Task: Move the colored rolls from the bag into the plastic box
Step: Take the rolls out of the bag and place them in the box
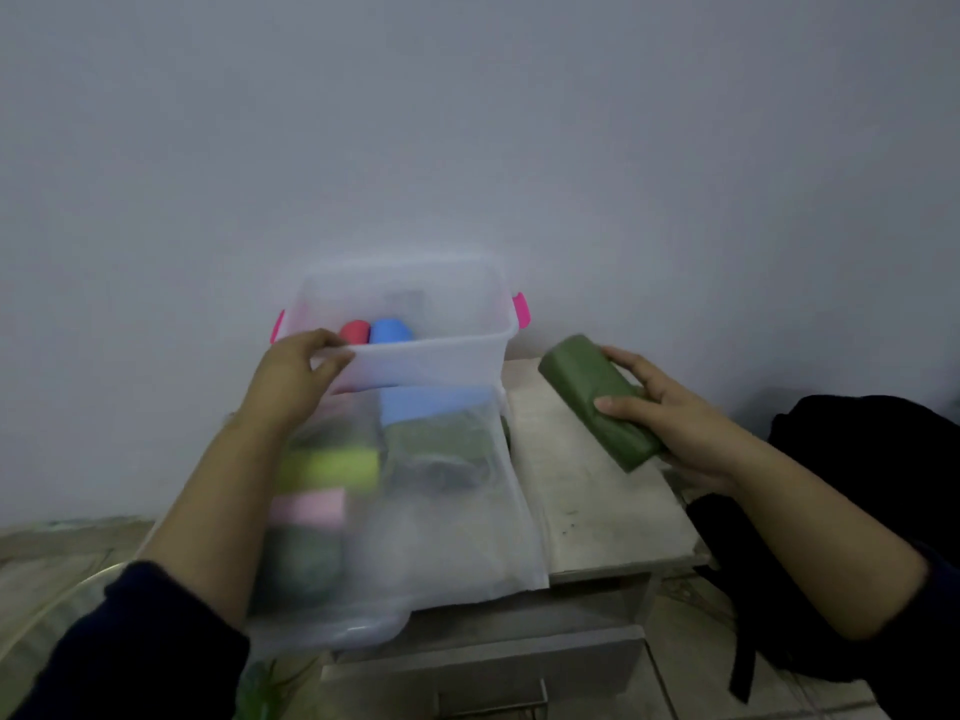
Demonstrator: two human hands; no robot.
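Observation:
A clear plastic box with pink handles stands tilted on a small grey table, its open mouth turned away toward the wall. Through its walls I see several rolls: red, blue, yellow-green, pink and dark green ones. My left hand grips the box's near rim. My right hand holds a dark green roll in the air to the right of the box. A black bag lies at the right, beside that arm.
The grey table has bare top to the right of the box and a drawer with a handle below. A plain white wall rises just behind the box. Tiled floor shows at the left and lower right.

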